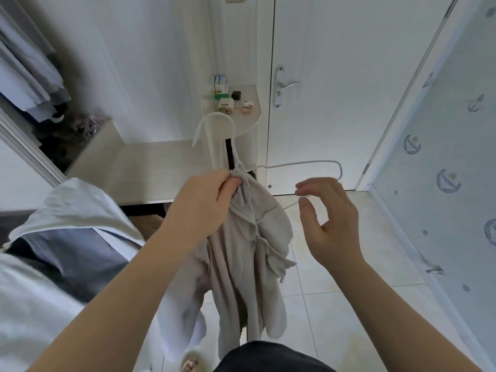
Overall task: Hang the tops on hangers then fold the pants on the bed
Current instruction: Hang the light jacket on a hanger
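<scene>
Head view: the left hand [201, 205] is clamped on the bunched neckline of the pale beige, soft knit top [241, 237], and on the neck of the thin white plastic hanger [216, 114], just below its hook. The top hangs straight down from that grip in front of the person, over the tiled floor [335, 296], limp and gathered. It looks like it is seated on only 1 side of the hanger.

The hanger's long axis runs left to right. Its right shoulder sticks out bare as a narrow loop towards the white door [335, 103]. The right hand [332, 224] hovers at that bare end with its fingers apart and lightly curved, holding nothing that I can see. I cannot tell whether its fingertips touch the lower bar.

The free shoulder of the top lies to the left of and below the right hand, so the right hand is the nearer one to draw cloth rightward over the loop
</scene>
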The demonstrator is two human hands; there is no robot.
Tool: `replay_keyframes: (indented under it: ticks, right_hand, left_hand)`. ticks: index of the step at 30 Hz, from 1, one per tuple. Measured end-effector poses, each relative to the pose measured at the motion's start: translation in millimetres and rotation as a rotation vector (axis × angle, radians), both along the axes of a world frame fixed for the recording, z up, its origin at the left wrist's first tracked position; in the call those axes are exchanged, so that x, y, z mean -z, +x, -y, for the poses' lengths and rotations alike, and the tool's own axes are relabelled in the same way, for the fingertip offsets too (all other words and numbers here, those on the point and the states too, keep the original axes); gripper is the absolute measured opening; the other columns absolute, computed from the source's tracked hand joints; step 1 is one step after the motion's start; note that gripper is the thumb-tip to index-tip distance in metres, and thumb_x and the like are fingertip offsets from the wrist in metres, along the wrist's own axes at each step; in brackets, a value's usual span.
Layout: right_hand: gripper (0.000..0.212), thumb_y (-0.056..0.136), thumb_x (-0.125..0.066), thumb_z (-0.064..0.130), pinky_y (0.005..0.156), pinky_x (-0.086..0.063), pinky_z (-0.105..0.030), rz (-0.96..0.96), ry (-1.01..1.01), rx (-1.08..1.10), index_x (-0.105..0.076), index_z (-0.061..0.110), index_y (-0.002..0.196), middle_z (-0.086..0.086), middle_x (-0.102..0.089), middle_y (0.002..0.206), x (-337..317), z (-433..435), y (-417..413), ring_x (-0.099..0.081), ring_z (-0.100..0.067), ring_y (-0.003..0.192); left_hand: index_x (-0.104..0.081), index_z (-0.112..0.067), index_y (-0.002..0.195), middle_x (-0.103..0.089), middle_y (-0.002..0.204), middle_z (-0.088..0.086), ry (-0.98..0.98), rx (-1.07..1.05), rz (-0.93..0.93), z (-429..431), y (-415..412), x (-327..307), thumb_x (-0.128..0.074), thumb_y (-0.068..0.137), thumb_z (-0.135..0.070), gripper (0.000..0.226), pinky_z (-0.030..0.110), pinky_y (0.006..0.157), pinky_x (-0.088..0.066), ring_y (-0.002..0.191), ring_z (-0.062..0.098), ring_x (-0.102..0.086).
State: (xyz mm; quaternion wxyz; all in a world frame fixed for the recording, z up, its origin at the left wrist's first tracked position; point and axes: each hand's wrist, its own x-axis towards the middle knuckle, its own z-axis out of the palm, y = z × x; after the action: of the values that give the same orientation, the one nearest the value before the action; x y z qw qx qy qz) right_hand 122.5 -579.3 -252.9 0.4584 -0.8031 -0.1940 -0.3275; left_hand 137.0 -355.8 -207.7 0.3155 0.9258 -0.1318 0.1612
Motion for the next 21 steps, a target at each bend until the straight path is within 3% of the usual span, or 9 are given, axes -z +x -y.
replay_keyframes:
  ticks: [2,5,7,9,11,14,18,21]
  right_hand:
    - [0.021,0.093,-0.058,0.014,0.087,-0.052,-0.031,-0.246,0.004,-0.159,-0.067,0.015,0.111,0.008,-0.067,0.107,7.5,-7.9,-5.4,-0.063,-0.007,0.103]
    - [0.040,0.095,-0.066,0.023,0.105,-0.043,-0.028,-0.578,-0.117,-0.362,-0.056,0.028,0.133,0.023,-0.059,0.125,20.4,-24.7,-10.4,-0.051,0.003,0.122]
    - [0.035,0.094,-0.068,0.025,0.105,-0.037,-0.024,-0.570,-0.187,-0.409,-0.058,0.034,0.126,0.031,-0.058,0.119,25.5,-37.0,-10.5,-0.048,0.008,0.118]
    - [0.024,0.093,-0.069,0.025,0.098,-0.039,-0.027,-0.575,-0.221,-0.413,-0.063,0.026,0.117,0.017,-0.063,0.111,26.0,-49.4,-10.3,-0.052,-0.002,0.108]
    - [0.008,0.093,-0.068,0.018,0.083,-0.043,-0.021,-0.619,-0.183,-0.461,-0.063,0.018,0.098,0.006,-0.064,0.095,28.1,-59.5,-12.7,-0.055,-0.002,0.091]
    - [0.014,0.088,-0.068,0.013,0.070,-0.045,-0.024,-0.748,-0.119,-0.570,-0.056,0.018,0.085,0.009,-0.059,0.078,38.6,-66.0,-18.7,-0.053,-0.007,0.072]
    - [0.008,0.089,-0.071,0.016,0.082,-0.054,-0.034,-0.961,-0.080,-0.662,-0.069,0.019,0.096,-0.001,-0.073,0.093,58.5,-56.1,-18.2,-0.067,-0.012,0.086]
    - [0.005,0.087,-0.075,0.021,0.076,-0.048,-0.024,-0.954,-0.286,-0.613,-0.071,0.023,0.090,0.001,-0.070,0.091,75.8,-45.3,-12.4,-0.059,0.000,0.078]
  left_hand:
    - [-0.040,-0.040,0.068,-0.049,0.060,-0.013,-0.057,-0.035,0.035,1.4,-5.5,2.1,-0.053,0.105,-0.025,0.042,0.014,0.061,-0.035,0.065,0.002,-0.052]
    - [-0.041,-0.034,0.065,-0.046,0.056,-0.012,-0.132,-0.080,0.068,1.4,-15.9,7.6,-0.056,0.104,-0.023,0.043,0.014,0.059,-0.034,0.061,0.004,-0.049]
    - [-0.040,-0.029,0.064,-0.045,0.055,-0.009,-0.179,-0.121,0.041,-0.4,-23.0,15.2,-0.056,0.103,-0.023,0.043,0.017,0.057,-0.033,0.058,0.008,-0.046]
    - [-0.038,-0.025,0.063,-0.042,0.054,-0.007,-0.219,-0.158,0.011,-2.5,-28.2,23.7,-0.056,0.102,-0.022,0.043,0.018,0.056,-0.033,0.057,0.009,-0.043]
    - [-0.038,-0.021,0.063,-0.041,0.054,-0.006,-0.213,-0.186,-0.007,-4.4,-31.5,31.6,-0.056,0.102,-0.023,0.043,0.017,0.057,-0.033,0.057,0.009,-0.042]
    - [-0.037,-0.025,0.063,-0.042,0.054,-0.006,-0.203,-0.224,-0.015,-10.2,-34.5,39.5,-0.056,0.102,-0.025,0.044,0.016,0.058,-0.033,0.058,0.006,-0.045]
    - [-0.038,-0.019,0.064,-0.040,0.053,-0.006,-0.211,-0.240,0.011,-23.7,-38.2,47.7,-0.058,0.101,-0.023,0.042,0.014,0.056,-0.032,0.057,0.006,-0.042]
    - [-0.041,-0.010,0.068,-0.041,0.055,-0.003,-0.222,-0.255,0.010,-32.1,-41.0,54.1,-0.057,0.102,-0.023,0.040,0.015,0.057,-0.033,0.057,0.007,-0.041]
